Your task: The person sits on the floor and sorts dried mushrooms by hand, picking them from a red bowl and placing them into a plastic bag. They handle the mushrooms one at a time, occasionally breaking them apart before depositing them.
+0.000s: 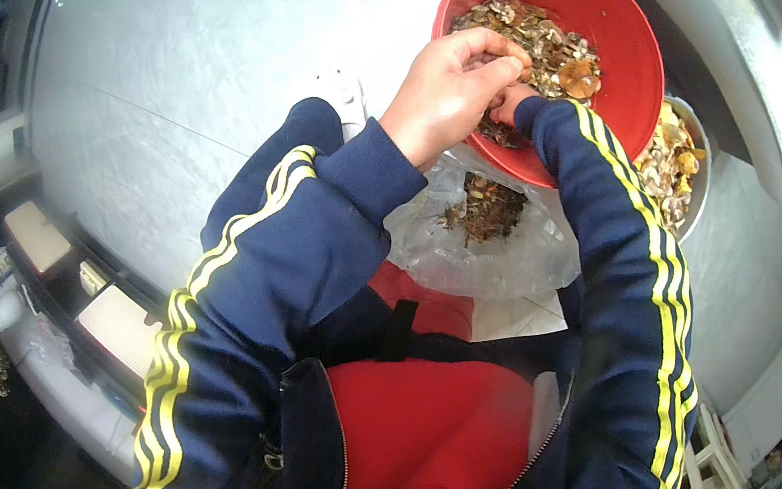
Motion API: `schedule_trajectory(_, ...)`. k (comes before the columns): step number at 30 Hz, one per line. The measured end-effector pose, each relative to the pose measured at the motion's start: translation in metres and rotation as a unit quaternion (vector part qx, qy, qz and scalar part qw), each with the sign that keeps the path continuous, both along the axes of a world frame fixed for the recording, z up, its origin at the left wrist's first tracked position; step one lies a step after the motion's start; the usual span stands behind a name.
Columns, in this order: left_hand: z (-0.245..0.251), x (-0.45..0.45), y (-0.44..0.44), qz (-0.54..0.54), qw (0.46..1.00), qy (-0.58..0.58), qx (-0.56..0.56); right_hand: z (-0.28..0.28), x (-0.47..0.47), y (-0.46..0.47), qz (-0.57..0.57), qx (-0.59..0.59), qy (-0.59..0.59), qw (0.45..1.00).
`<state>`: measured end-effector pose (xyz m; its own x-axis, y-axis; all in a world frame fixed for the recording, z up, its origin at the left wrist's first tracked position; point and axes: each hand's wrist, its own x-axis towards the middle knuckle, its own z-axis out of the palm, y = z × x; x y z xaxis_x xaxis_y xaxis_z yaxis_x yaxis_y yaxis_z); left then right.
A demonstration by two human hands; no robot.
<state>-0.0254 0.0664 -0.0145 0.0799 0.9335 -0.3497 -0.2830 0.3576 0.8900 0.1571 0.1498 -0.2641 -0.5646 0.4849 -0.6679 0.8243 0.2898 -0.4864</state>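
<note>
My left hand (464,81) is above the near left side of a red plastic bucket (631,60), its thumb and fingertips brought together; whether something small is between them cannot be told. Just below it, partly covered by it, my right hand (509,104) reaches into the bucket, its fingers mostly hidden. Inside lie many small mushrooms (522,25) with brown bits, and a larger orange-brown mushroom cap (579,79). Nearer to me, a clear plastic bag (435,251) lies spread with dark brown debris (487,209) on it.
A metal basin (704,177) of pale and yellow mushroom pieces (672,161) stands right of the bucket, partly behind my right sleeve. A white curved surface (772,81) juts in at upper right. A white plastic stool (716,453) is at lower right.
</note>
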Motion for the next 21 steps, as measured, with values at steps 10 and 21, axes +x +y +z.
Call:
schedule_trajectory(10,-0.004,0.007,-0.008,-0.002,0.999,0.029,0.041,0.15,0.069,-0.01,-0.395,-0.148,0.339,0.841)
schedule_trajectory(21,-0.007,0.034,-0.037,-0.176,0.978,0.1,0.054,0.294,0.079,-0.17,-0.12,0.499,0.299,0.805)
